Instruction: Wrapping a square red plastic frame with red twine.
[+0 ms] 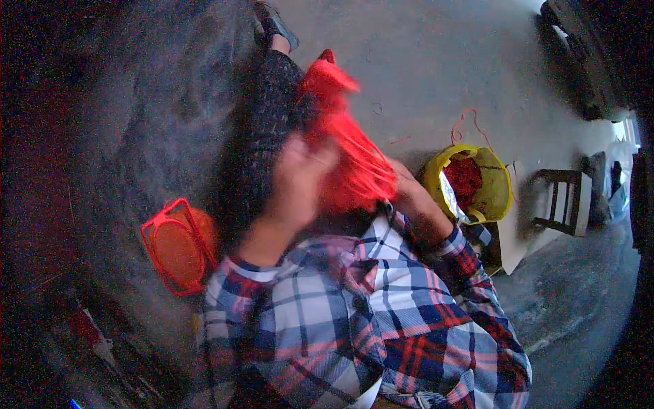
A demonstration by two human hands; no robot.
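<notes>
A bright red bundle of long cord-like strands (357, 160) lies across my lap and stretches out along my extended leg. Its far end is bunched up and partly blurred. My left hand (303, 170) is over the near left side of the bundle, smeared by motion, so its fingers do not show clearly. On the other side, my right hand (407, 187) is against the right edge of the strands. The red material hides most of its fingers, and its grip cannot be made out.
To my right a yellow bucket (501, 180) lies tilted, with red material inside and a loose red cord (470, 116) trailing out. Beyond it are a pale board (521, 235) and a slatted wooden piece (569, 203). An orange-red framed seat or basket (180, 245) is at my left.
</notes>
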